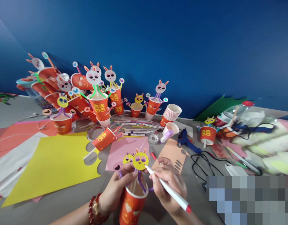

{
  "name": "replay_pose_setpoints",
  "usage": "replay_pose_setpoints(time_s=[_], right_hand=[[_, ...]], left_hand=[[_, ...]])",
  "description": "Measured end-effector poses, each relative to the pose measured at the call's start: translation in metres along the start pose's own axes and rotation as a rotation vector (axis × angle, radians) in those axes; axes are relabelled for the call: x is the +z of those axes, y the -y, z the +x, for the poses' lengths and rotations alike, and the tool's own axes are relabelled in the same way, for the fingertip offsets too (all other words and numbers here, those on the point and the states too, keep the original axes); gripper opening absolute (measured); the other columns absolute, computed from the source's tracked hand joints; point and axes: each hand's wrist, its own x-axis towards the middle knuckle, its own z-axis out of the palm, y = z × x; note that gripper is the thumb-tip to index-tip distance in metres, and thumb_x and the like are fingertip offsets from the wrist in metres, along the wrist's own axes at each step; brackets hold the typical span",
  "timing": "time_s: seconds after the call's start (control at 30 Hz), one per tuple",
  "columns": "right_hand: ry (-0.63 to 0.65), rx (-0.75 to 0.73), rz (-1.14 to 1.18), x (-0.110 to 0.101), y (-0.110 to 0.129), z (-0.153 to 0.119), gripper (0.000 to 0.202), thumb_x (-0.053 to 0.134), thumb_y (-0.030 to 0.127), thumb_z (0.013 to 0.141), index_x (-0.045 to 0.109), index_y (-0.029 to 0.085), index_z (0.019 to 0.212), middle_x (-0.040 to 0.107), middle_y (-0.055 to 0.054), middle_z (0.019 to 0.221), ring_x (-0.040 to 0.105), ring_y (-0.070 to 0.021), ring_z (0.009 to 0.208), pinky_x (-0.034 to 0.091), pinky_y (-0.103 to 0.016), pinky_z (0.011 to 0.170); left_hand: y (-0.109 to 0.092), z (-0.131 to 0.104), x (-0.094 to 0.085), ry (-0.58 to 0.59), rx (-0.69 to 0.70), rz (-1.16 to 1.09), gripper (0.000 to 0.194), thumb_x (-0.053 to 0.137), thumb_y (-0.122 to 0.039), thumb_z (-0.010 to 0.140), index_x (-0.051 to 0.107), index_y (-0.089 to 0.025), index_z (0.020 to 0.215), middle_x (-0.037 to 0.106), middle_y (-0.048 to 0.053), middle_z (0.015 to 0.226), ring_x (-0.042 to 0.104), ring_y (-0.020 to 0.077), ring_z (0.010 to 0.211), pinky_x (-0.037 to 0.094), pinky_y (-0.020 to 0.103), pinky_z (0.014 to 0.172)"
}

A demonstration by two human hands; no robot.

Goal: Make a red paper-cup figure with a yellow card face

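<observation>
A white marker pen point(171, 191) with a red end is gripped in my right hand point(169, 181). Its tip points at the edge of a round yellow paper face point(140, 161) with purple eyes and pink ears. Purple pipe-cleaner stems point(140, 179) join that face to an orange paper cup point(132, 203), which stands in front of me. My left hand point(119, 179), with a red bead bracelet at the wrist, closes its fingers just behind the face at the stems. A second yellow paper face point(128, 158) shows partly behind the first. A round paper piece point(117, 167) is above the left hand.
Yellow paper point(57, 162) with round cut-outs lies left; pink paper point(125, 150) is ahead. Finished cup figures point(98, 104) crowd the back left. Stacked cups point(171, 114), a blue glue gun point(187, 140) with black cable and a plastic bottle point(233, 114) stand further right.
</observation>
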Motion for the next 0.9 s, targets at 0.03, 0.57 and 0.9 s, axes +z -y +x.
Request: replay_pose_setpoints(time_s=[0.03, 0.57, 0.9], right_hand=[[0.000, -0.001, -0.006, 0.0002, -0.0002, 0.0002, 0.021, 0.056, 0.001, 0.079, 0.057, 0.019, 0.090, 0.067, 0.000, 0.065, 0.063, -0.0155, 0.054, 0.058, -0.050, 0.082], [0.028, 0.034, -0.022, 0.0008, 0.0000, -0.0009, 0.018, 0.057, 0.003, 0.081, 0.057, 0.020, 0.087, 0.068, 0.000, 0.065, 0.066, -0.0165, 0.057, 0.060, -0.045, 0.079], [0.026, 0.042, -0.011, 0.0018, 0.0001, -0.0019, 0.019, 0.058, 0.003, 0.081, 0.057, 0.020, 0.086, 0.070, 0.000, 0.067, 0.067, -0.0165, 0.058, 0.058, -0.049, 0.086]], left_hand=[[0.0000, 0.0003, -0.0002, 0.001, 0.002, -0.004, 0.019, 0.069, -0.021, 0.086, 0.073, -0.017, 0.104, 0.075, 0.009, 0.104, 0.071, 0.0216, 0.087, 0.053, 0.030, 0.081], [0.0008, -0.0004, -0.0007, 0.029, -0.001, -0.017, 0.025, 0.068, -0.020, 0.086, 0.072, -0.017, 0.110, 0.074, 0.011, 0.109, 0.069, 0.0268, 0.101, 0.053, 0.034, 0.088], [0.0007, -0.0005, -0.0013, 0.025, 0.000, -0.023, 0.026, 0.069, -0.021, 0.085, 0.072, -0.017, 0.110, 0.074, 0.010, 0.107, 0.069, 0.0265, 0.101, 0.052, 0.034, 0.089]])
